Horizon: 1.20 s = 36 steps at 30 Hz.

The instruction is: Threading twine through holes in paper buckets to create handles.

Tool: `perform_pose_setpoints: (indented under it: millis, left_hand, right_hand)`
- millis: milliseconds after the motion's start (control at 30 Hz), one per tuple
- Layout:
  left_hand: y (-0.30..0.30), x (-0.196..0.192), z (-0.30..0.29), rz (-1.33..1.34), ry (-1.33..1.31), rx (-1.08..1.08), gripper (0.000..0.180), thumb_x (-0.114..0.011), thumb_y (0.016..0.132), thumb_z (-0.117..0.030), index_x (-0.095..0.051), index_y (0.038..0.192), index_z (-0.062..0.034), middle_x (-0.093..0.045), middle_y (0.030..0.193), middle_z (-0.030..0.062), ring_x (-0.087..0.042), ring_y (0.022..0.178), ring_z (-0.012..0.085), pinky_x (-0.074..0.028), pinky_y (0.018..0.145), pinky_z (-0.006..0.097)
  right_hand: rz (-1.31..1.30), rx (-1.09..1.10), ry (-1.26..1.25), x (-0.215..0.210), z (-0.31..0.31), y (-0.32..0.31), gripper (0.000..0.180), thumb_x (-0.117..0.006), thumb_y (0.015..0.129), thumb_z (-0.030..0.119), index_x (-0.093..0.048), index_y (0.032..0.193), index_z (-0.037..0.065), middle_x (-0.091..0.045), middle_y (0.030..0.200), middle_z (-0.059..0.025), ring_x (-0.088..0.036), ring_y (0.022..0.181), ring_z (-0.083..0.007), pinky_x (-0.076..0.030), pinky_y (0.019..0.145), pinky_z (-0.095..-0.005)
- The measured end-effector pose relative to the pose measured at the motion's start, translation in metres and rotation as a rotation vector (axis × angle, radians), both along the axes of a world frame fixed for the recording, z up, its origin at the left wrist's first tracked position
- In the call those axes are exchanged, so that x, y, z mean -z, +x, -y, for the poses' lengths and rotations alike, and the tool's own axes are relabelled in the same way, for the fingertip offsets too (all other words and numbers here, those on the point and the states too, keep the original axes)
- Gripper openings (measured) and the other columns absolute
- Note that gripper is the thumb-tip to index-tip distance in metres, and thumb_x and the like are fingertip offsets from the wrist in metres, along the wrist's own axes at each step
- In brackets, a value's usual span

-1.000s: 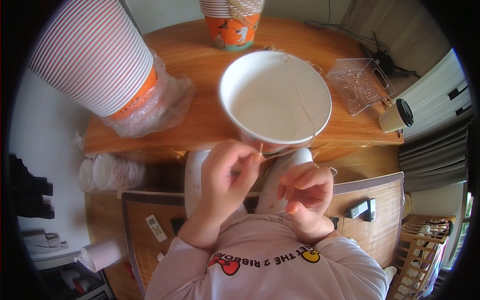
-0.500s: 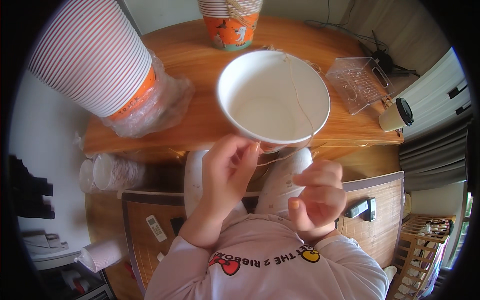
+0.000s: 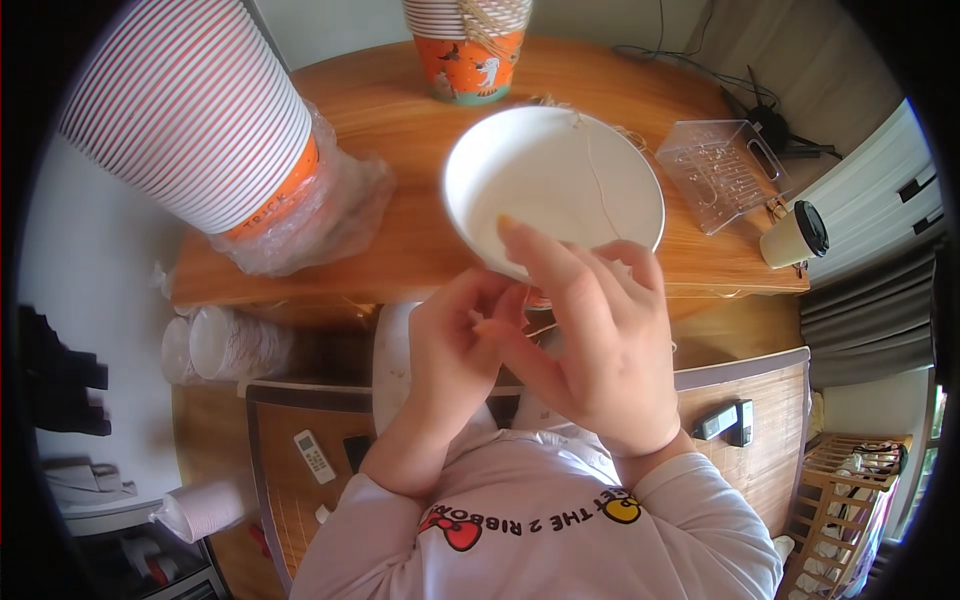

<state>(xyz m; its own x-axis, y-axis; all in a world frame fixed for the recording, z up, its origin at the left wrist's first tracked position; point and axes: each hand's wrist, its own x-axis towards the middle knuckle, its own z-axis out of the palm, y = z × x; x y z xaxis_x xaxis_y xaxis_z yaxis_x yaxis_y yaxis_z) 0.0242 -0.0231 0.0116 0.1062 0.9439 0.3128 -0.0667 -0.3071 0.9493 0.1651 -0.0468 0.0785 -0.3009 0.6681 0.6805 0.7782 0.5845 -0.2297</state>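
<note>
Versus 0.5 s earlier: R hand (image 3: 600, 345) has risen, fingers now spread open over the near rim of the white paper cup (image 3: 550, 180); the cup sits further right, mouth up over the wooden table (image 3: 400, 150). L hand (image 3: 460, 345) is pinched closed at the cup's near edge w/ a thin string (image 3: 592, 165) crossing the cup; what it pinches can't be told. Cup interior: string only. Cup stack (image 3: 190, 110) in plastic wrap at left; orange cup (image 3: 468, 60) holds nested cups.

Single head-worn fisheye view, straight down, close above the wooden table (image 3: 400, 150).
</note>
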Motion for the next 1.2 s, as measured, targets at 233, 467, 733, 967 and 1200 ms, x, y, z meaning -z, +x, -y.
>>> perform_pose_setpoints:
  millis: [233,467,733,967,1200]
  left_hand:
    - [-0.005,0.007,-0.001,-0.053,0.061,-0.021,0.012,-0.069,0.091,-0.012,-0.066,0.094,-0.0005,-0.069,0.077,0.0040,-0.060,0.066,0.0053,-0.046,0.058,0.021]
    - [-0.005,0.009,0.005,0.304,0.102,0.020,0.010,-0.069,0.090,-0.004,-0.065,0.098,0.0014,-0.071,0.087,0.0069,-0.063,0.073,0.0084,-0.048,0.061,0.020]
    - [-0.018,0.012,-0.001,0.531,-0.170,0.415,0.024,-0.057,0.100,-0.018,-0.070,0.105,0.0019,-0.072,0.099,0.0105,-0.068,0.088,0.0160,-0.053,0.077,0.026]
    - [-0.020,0.014,-0.005,0.466,-0.238,0.425,0.021,-0.061,0.098,-0.015,-0.069,0.101,0.0032,-0.072,0.099,0.0142,-0.069,0.090,0.0185,-0.055,0.080,0.030]
    - [-0.018,0.012,-0.002,0.320,-0.071,0.342,0.014,-0.065,0.093,-0.005,-0.069,0.103,0.0031,-0.072,0.098,0.0137,-0.070,0.091,0.0191,-0.057,0.080,0.031]
  right_hand:
    - [-0.141,-0.051,-0.173,0.003,-0.002,-0.005,0.060,-0.080,0.075,0.013,-0.055,0.130,0.004,-0.071,0.099,-0.0076,-0.067,0.084,-0.0243,-0.049,0.082,-0.0395]
    - [-0.158,-0.165,0.037,0.019,-0.005,-0.003,0.054,-0.073,0.080,0.009,-0.053,0.129,0.000,-0.068,0.102,-0.0109,-0.069,0.090,-0.0268,-0.052,0.094,-0.0418]
    - [-0.216,-0.371,0.206,0.062,0.009,-0.002,0.033,-0.069,0.083,0.009,-0.063,0.115,0.004,-0.067,0.117,-0.0145,-0.066,0.110,-0.0258,-0.044,0.108,-0.0410]
    - [-0.337,-0.342,0.243,0.081,0.018,0.009,0.022,-0.071,0.080,0.010,-0.066,0.102,0.008,-0.070,0.107,-0.0102,-0.068,0.101,-0.0279,-0.048,0.097,-0.0431]
    - [-0.481,-0.095,0.067,0.086,0.017,-0.003,0.041,-0.078,0.069,0.007,-0.059,0.106,0.004,-0.068,0.095,-0.0088,-0.062,0.077,-0.0242,-0.043,0.072,-0.0350]
